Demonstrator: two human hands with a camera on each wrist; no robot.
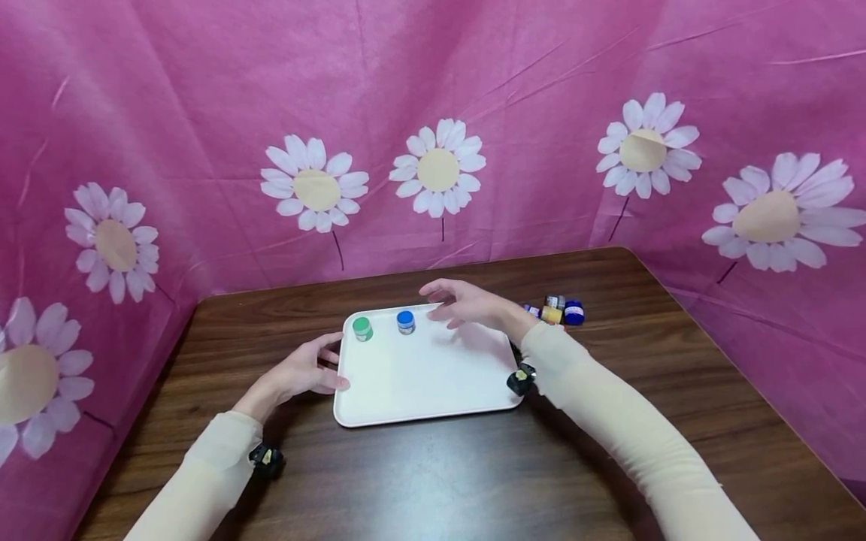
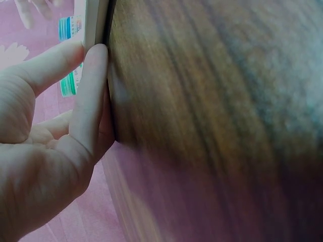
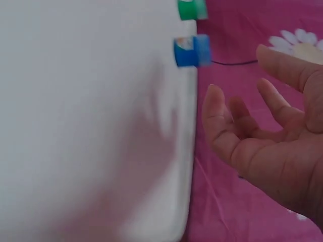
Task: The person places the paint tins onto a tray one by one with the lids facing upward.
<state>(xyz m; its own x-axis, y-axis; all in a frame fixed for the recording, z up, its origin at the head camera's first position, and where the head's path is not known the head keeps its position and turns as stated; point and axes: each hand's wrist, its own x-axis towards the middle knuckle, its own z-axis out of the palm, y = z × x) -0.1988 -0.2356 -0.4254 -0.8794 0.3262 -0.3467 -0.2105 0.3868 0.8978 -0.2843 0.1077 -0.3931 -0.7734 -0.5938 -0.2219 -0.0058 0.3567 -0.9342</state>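
A white tray [image 1: 433,376] lies on the table. Near its far left corner stands a small jar with a green lid [image 1: 362,328]; to the right of it is a small jar with a blue lid [image 1: 405,322]. My left hand [image 1: 307,368] is at the tray's left edge, and the left wrist view shows thumb and finger pinching the tray's rim [image 2: 92,22]. Over the tray's far side hovers my right hand [image 1: 467,304], fingers spread and loosely bent, holding nothing. In the right wrist view, the blue jar [image 3: 191,51] sits apart from its fingertips [image 3: 215,93].
Several more small jars cluster beyond the right forearm, among them a dark blue one [image 1: 573,312] and a yellow one [image 1: 551,314]; the arm partly hides the group. The brown wooden table [image 1: 419,481] meets a pink flowered cloth [image 1: 514,150] at the back and sides.
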